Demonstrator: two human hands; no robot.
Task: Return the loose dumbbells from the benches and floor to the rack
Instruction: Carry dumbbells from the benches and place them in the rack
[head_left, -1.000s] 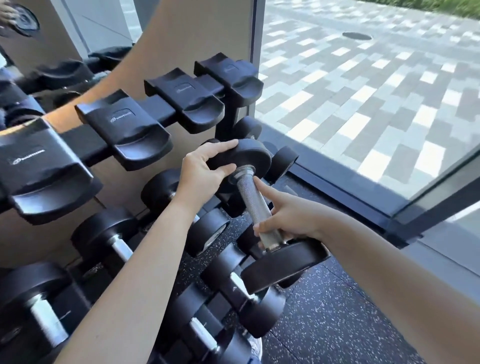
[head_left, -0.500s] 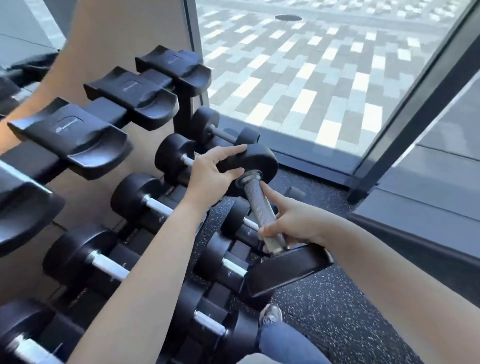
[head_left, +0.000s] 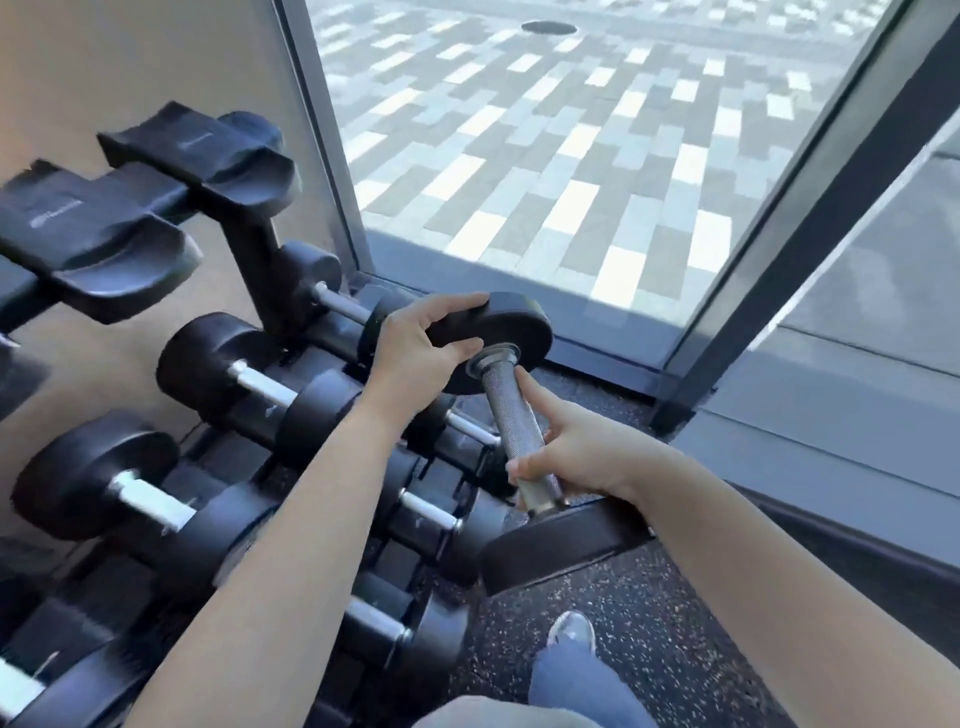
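Dumbbell (head_left: 519, 431) held in air just right of the rack (head_left: 260, 270), handle tilted, far head up. Left hand (head_left: 415, 353) fingers clamped over the far head's rim; right hand (head_left: 571, 452) fingers wrapped on the knurled handle near the low head. Judged heavy, rigid; knurling gives grip, the smooth heads less. Best carried by the handle, with a head steadied.

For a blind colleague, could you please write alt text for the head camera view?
Two bare hands carry a black dumbbell near a dumbbell rack: the left hand holds its far head, the right hand grips the knurled steel handle. Several dumbbells lie on the lower tiers, and a window behind shows paving.
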